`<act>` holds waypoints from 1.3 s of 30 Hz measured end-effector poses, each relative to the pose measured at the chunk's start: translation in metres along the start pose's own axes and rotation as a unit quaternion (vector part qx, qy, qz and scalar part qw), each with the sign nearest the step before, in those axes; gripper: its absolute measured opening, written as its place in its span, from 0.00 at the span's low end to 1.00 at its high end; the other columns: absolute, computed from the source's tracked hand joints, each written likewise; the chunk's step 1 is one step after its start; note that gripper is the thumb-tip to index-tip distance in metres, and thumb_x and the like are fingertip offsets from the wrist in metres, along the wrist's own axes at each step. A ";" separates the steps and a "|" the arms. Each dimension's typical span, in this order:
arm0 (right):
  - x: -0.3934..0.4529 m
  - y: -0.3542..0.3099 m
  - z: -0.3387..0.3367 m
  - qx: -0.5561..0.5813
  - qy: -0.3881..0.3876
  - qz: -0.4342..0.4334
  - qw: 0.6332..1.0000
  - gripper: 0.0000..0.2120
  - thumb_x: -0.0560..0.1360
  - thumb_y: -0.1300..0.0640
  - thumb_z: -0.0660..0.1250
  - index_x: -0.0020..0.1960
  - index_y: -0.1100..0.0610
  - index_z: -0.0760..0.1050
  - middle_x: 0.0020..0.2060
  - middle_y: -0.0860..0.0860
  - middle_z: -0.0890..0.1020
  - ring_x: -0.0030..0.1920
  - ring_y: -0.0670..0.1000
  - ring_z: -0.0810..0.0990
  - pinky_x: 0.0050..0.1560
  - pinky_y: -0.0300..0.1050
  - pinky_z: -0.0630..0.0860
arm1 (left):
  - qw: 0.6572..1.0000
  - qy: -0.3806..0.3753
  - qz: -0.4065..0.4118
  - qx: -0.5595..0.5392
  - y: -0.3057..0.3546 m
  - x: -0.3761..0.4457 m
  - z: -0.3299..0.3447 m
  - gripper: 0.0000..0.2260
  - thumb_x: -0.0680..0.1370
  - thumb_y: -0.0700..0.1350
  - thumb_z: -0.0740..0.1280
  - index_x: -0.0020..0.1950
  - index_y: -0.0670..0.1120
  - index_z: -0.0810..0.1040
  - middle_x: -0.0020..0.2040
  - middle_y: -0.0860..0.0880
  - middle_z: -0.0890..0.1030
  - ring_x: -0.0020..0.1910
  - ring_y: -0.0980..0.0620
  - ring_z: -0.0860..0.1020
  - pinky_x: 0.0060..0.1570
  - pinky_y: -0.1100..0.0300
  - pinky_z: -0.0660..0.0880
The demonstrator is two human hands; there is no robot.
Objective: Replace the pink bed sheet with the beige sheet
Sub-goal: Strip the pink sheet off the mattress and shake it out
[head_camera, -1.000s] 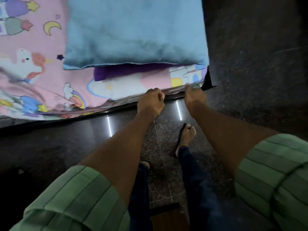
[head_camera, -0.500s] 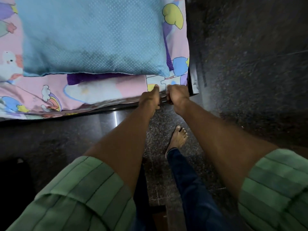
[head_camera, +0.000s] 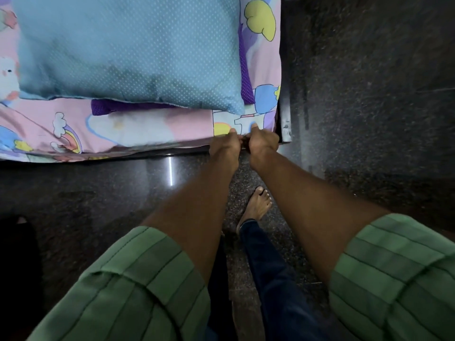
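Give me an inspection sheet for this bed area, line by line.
Surface: bed, dark frame corner showing at right.
Job's things: pink sheet on the bed; beige sheet nothing seen.
Clutter: blue pillow on a purple pillow, both on the sheet.
Hands: left hand and right hand side by side, gripping the sheet's near edge by the corner.
Cables: nothing seen.
Surroundings: dark speckled floor; bare foot.

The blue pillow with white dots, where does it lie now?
In the head view the blue pillow lies upper left on the pink sheet, over a purple pillow, just beyond both hands at the bed's near right corner.
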State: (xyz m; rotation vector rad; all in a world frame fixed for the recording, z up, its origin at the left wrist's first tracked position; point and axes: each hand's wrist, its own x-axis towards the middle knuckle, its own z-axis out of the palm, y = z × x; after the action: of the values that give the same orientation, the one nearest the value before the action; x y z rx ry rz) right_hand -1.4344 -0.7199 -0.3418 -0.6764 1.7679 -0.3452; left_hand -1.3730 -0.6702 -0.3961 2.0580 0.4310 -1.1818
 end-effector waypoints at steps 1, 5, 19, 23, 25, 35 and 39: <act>-0.004 -0.002 -0.002 0.006 -0.012 0.000 1.000 0.12 0.76 0.54 0.72 0.38 0.60 0.78 0.36 0.56 0.85 0.38 0.59 0.86 0.43 0.56 0.85 | 1.000 -0.007 0.014 -0.014 0.018 -0.043 -0.013 0.18 0.76 0.56 0.67 0.33 0.44 0.82 0.36 0.48 0.86 0.35 0.50 0.83 0.45 0.59 0.80; -0.021 -0.020 -0.013 0.008 -0.075 -0.048 0.996 0.10 0.76 0.61 0.68 0.40 0.67 0.79 0.30 0.59 0.82 0.26 0.54 0.79 0.32 0.47 0.78 | 0.991 -0.042 0.069 -0.106 0.030 -0.077 -0.029 0.11 0.76 0.42 0.67 0.34 0.42 0.79 0.30 0.47 0.80 0.25 0.53 0.74 0.29 0.62 0.69; -0.039 -0.055 -0.023 -0.033 -0.204 0.005 0.978 0.20 0.75 0.41 0.72 0.34 0.54 0.74 0.26 0.50 0.76 0.22 0.48 0.66 0.25 0.37 0.59 | 0.992 0.029 0.094 -0.083 0.079 -0.077 -0.038 0.14 0.85 0.35 0.57 0.70 0.35 0.72 0.62 0.41 0.79 0.61 0.56 0.80 0.57 0.66 0.73; -0.038 -0.063 -0.016 -0.012 -0.188 0.026 0.982 0.20 0.79 0.44 0.69 0.53 0.63 0.79 0.43 0.62 0.86 0.30 0.55 0.84 0.36 0.51 0.82 | 0.972 -0.014 0.162 -0.166 0.050 -0.085 -0.050 0.10 0.78 0.49 0.70 0.48 0.43 0.81 0.46 0.46 0.81 0.42 0.53 0.78 0.44 0.59 0.76; -0.038 -0.071 -0.008 0.036 -0.172 0.012 0.984 0.10 0.82 0.57 0.66 0.56 0.65 0.77 0.48 0.65 0.84 0.37 0.59 0.85 0.36 0.58 0.84 | 0.978 -0.025 0.174 -0.108 0.045 -0.086 -0.055 0.14 0.78 0.56 0.70 0.46 0.44 0.80 0.45 0.47 0.81 0.43 0.51 0.78 0.46 0.54 0.76; -0.035 -0.119 -0.017 0.270 -0.310 0.017 0.912 0.14 0.82 0.63 0.59 0.65 0.61 0.77 0.62 0.59 0.81 0.62 0.60 0.80 0.71 0.60 0.71 | 0.955 -0.070 -0.008 -0.289 0.063 -0.059 -0.095 0.17 0.83 0.58 0.63 0.58 0.46 0.80 0.47 0.50 0.86 0.42 0.56 0.84 0.45 0.61 0.75; -0.022 -0.109 -0.011 0.203 -0.262 0.070 0.941 0.20 0.81 0.48 0.62 0.67 0.60 0.77 0.62 0.62 0.82 0.61 0.64 0.82 0.63 0.67 0.76 | 0.948 -0.024 0.091 -0.303 0.098 -0.038 -0.115 0.05 0.81 0.40 0.63 0.46 0.46 0.76 0.42 0.49 0.80 0.32 0.56 0.76 0.34 0.60 0.74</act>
State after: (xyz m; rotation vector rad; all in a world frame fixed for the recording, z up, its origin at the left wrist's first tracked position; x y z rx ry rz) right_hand -1.4115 -0.7934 -0.2611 -0.3021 1.1763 -0.3766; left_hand -1.2646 -0.6525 -0.2852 1.4964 0.4953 -0.8486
